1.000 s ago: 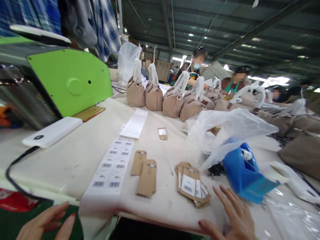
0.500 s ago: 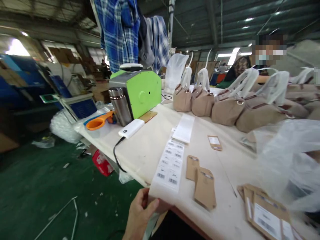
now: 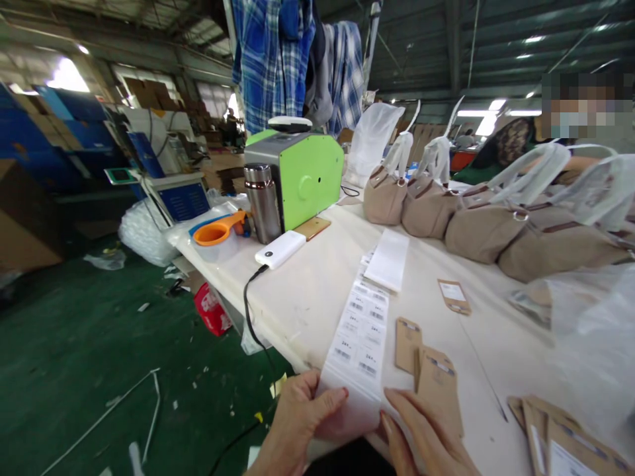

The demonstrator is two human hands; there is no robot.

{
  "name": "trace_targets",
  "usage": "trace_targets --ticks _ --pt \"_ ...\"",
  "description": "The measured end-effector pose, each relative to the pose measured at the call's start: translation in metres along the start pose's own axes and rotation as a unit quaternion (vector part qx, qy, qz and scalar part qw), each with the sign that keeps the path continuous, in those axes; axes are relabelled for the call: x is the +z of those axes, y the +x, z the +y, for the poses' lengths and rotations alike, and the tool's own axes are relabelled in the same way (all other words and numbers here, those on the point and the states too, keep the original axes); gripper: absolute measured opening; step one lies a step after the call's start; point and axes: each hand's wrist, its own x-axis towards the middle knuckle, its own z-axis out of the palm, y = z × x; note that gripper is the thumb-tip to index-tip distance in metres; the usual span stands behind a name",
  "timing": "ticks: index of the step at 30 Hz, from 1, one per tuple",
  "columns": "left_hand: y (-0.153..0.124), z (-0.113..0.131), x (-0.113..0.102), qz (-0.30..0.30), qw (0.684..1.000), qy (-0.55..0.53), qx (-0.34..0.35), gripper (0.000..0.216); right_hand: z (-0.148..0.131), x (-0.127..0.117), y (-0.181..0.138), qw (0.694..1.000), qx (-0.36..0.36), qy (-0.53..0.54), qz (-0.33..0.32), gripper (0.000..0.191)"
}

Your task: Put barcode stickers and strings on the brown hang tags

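Note:
A strip of white barcode labels (image 3: 361, 330) runs along the table to its near edge, where its bare backing bends down. My left hand (image 3: 297, 420) grips the left side of this near end, thumb on top and fingers curled beneath. At the right side, my right hand (image 3: 426, 436) has its fingertips closed on the strip's edge. Brown card tags (image 3: 439, 383) lie just beyond the right hand, partly overlapping. A folded white stack of label backing (image 3: 387, 259) rests over the strip's far end.
More tags (image 3: 570, 436) lie at right, and a single tag (image 3: 453, 295) farther back. Beige handbags (image 3: 489, 231) line the far side near clear plastic (image 3: 595, 330). A green-sided machine (image 3: 312, 178), steel flask (image 3: 262, 205), white power bank (image 3: 280, 249) and orange tape dispenser (image 3: 218, 231) stand left.
My right hand has come into view and taken the strip's right edge. My left hand has moved slightly right, still holding the left side. The camera view has shifted left.

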Motion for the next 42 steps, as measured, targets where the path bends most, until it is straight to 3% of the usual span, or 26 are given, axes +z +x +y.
trace_targets --ticks 4,12,19,30,35,42 --pt "-0.004 0.010 0.008 -0.042 0.999 -0.017 -0.021 0.046 -0.004 0.008 0.008 0.999 -0.009 0.042 -0.017 0.027" --pt "-0.010 -0.001 -0.017 -0.070 0.996 0.005 -0.055 0.045 -0.018 0.023 0.008 0.997 0.000 0.068 -0.023 0.027" --pt "0.003 0.005 -0.007 -0.131 0.988 -0.023 -0.075 0.041 -0.020 0.025 0.010 0.997 0.006 0.056 -0.048 0.029" --pt "0.000 0.005 0.003 -0.126 0.992 -0.022 -0.023 0.028 -0.015 0.013 0.012 0.981 0.088 0.151 -0.083 0.024" --pt "0.001 0.003 0.007 -0.133 0.991 -0.002 -0.001 0.029 -0.018 0.014 0.012 0.968 0.134 0.201 -0.063 0.019" --pt "-0.001 0.000 0.003 -0.094 0.995 0.034 -0.024 0.029 -0.021 0.015 0.014 0.939 0.230 0.254 -0.013 0.015"
